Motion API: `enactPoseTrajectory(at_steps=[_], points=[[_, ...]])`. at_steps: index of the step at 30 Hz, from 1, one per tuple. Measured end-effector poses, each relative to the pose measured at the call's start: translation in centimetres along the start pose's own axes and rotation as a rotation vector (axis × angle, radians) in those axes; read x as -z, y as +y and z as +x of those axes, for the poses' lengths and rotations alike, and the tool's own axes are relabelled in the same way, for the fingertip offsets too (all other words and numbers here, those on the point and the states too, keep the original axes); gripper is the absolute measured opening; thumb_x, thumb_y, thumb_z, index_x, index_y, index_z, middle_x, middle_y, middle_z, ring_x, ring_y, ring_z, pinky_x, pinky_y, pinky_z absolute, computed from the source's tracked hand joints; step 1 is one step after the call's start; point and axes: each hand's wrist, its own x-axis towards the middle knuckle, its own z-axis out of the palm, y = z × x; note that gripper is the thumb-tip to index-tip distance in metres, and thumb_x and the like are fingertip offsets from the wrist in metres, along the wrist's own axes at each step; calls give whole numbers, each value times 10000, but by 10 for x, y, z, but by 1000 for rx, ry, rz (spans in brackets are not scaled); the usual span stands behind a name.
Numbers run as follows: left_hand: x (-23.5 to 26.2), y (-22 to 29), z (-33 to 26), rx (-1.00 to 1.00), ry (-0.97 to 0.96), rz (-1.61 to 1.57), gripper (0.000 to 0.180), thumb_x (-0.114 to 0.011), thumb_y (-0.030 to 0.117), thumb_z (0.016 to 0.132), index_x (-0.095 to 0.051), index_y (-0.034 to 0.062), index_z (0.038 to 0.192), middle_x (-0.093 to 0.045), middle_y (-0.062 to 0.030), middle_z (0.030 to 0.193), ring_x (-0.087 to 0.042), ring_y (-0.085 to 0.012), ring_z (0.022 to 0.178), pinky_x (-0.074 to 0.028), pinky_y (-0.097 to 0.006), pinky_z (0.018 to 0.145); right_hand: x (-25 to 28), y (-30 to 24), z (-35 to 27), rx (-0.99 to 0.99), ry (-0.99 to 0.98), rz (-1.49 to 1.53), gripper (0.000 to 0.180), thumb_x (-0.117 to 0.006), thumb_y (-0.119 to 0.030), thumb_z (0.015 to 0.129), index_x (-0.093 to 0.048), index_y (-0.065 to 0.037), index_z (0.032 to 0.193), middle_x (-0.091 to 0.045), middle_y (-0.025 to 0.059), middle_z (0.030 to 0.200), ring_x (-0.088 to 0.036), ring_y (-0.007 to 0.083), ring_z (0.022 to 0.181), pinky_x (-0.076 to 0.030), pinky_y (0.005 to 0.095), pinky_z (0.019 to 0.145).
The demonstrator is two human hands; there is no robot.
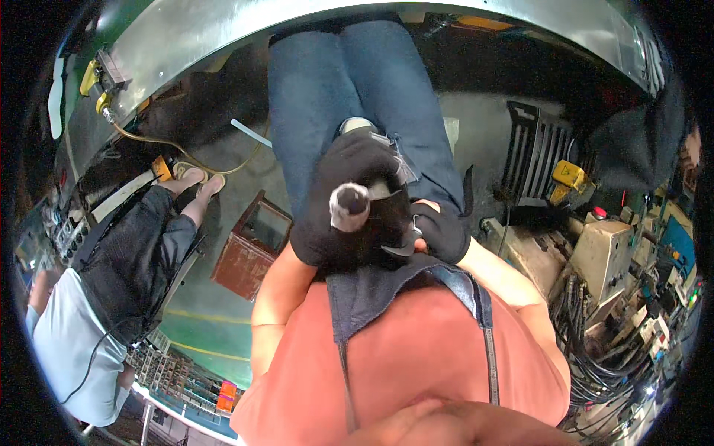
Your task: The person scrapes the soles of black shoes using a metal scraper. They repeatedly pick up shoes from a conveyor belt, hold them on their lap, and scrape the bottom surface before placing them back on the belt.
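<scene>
- The left hand, in a black glove, is closed around a short grey rod, held before the chest.
- The right hand, also gloved, curls against a dark piece between the two hands; its grip is hidden.
- Risk: thick gloves dull the feel, so the rod may slip to the floor.
- Count: two gloved hands, one rod, one rusty metal box, one bystander.

The small round grey metal rod sticks up from a black glove, blunt end facing up; the curved shiny metal piece sits just beside it, lower down.
</scene>
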Motion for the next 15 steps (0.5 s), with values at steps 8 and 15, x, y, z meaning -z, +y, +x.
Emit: enactPoseTrajectory(at_steps=[8,15], points=[[-2,-27,-2,-122,88,-172,299,-594,355,769,-620,66,840,-620,-108,870,-594,-315,848,-427,-426,845,-4,1,3,-13,-2,13,454,-626,-431,790,-601,-6,950,-580,152,1070,-577,332,980,-477,411,822],[0,-18,3,-137,93,-139,440,-469,466,838,-629,60,892,-631,-94,903,-602,-288,880,-402,-418,917,-19,27,3,94,85,49,504,-569,-512,820,-577,-28,959,-578,160,1055,-572,363,964,-472,433,815]])
